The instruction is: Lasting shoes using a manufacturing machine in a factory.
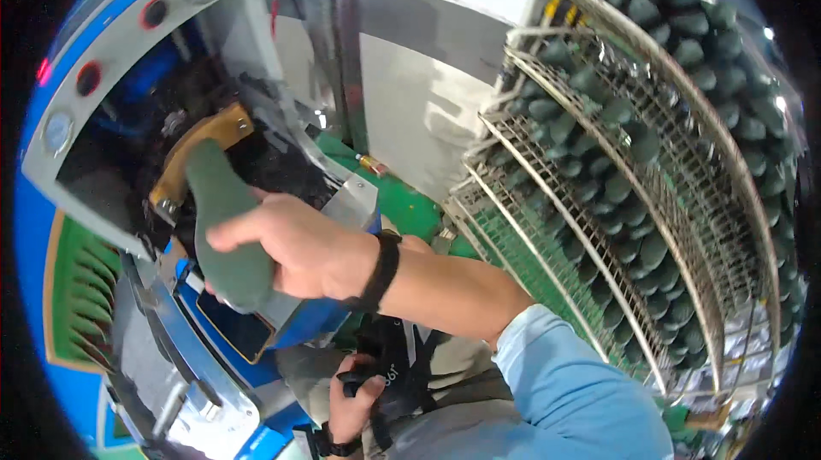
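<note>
A dark green shoe last (231, 238) is gripped in my right hand (295, 242), thumb across its near, wider part. Its far end lies over or against a curved yellow-brown block (205, 148) inside the machine; whether they touch, I cannot tell. A black band circles my right wrist. Low in the middle, my left hand (351, 400) is closed around a small black object (355, 380) beside a black bag (402, 357) at my lap. What that object is cannot be made out.
Wire rack shelves (599, 135) full of dark green lasts fill the right side. The blue and grey machine (51, 152) with round gauges stands at left. A phone-like dark slab (235, 327) lies below the last. A green box (81, 289) holds several thin brown pieces.
</note>
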